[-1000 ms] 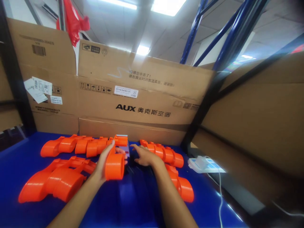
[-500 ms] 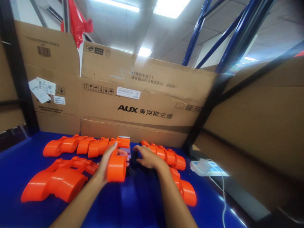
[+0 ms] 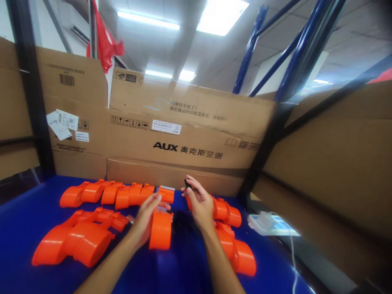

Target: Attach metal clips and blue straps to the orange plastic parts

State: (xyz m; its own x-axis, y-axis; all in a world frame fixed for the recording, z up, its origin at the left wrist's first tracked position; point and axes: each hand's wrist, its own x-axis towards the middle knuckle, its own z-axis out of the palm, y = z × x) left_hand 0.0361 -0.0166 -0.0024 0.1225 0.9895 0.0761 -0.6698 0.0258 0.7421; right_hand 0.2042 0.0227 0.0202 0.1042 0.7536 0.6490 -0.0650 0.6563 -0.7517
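My left hand (image 3: pixel 147 218) is closed around an orange curved plastic part (image 3: pixel 161 230), whose wide rounded end hangs below the fingers. To the right and a little higher, my right hand (image 3: pixel 199 200) pinches a small black piece (image 3: pixel 188 184) between thumb and fingers. The two hands are apart. More orange parts (image 3: pixel 128 197) stand in a row behind my left hand, and a nearer group (image 3: pixel 76 239) lies to its left. Others (image 3: pixel 237 249) sit to the right, partly hidden by my right forearm. Dark small items between the hands are too blurred to name.
The blue table top (image 3: pixel 18 228) carries the orange parts. A cardboard sheet (image 3: pixel 137 143) printed AUX walls off the back. At the right edge lies a white power strip (image 3: pixel 272 225) with a cable (image 3: pixel 293 253). Dark posts (image 3: pixel 260 159) and a cardboard side wall (image 3: pixel 333 151) bound the right.
My right hand has lifted from the dark items at the table and now holds a small black piece. My left hand still holds the orange part, slightly further right. The view tilted up a little.
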